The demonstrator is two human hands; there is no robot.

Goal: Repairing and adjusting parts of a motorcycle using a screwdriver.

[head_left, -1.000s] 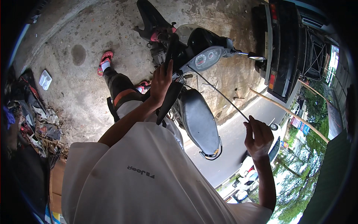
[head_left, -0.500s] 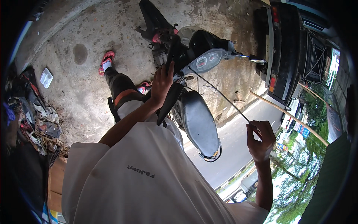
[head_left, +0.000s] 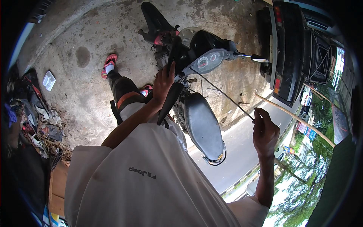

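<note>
Fingers of the right hand (head_left: 266, 130) pinched shut on the near end of a thin cable (head_left: 227, 99), raised at the right of the head view. Cable stretched taut, slanting up and left to the scooter (head_left: 196, 75), meeting it just below the speedometer (head_left: 207, 61). Left hand (head_left: 163, 82) laid against the scooter's front by the black handlebar grip (head_left: 170, 102), fingers extended upward, thumb apart; whether closed around anything, cannot tell. Black seat (head_left: 202, 126) stretching down toward the lower middle, between both forearms. White T-shirt (head_left: 143, 181) filling the lower part, dark trousers with an orange band (head_left: 123, 90) above it, feet in red sandals (head_left: 109, 64) on the stained concrete floor (head_left: 83, 56). Scrap and a white tray (head_left: 48, 80) heaped at the left edge. Dark vehicle (head_left: 291, 49) parked at the upper right, a pale stick (head_left: 295, 119) slanting below it. Road and trees beyond, lower right.
</note>
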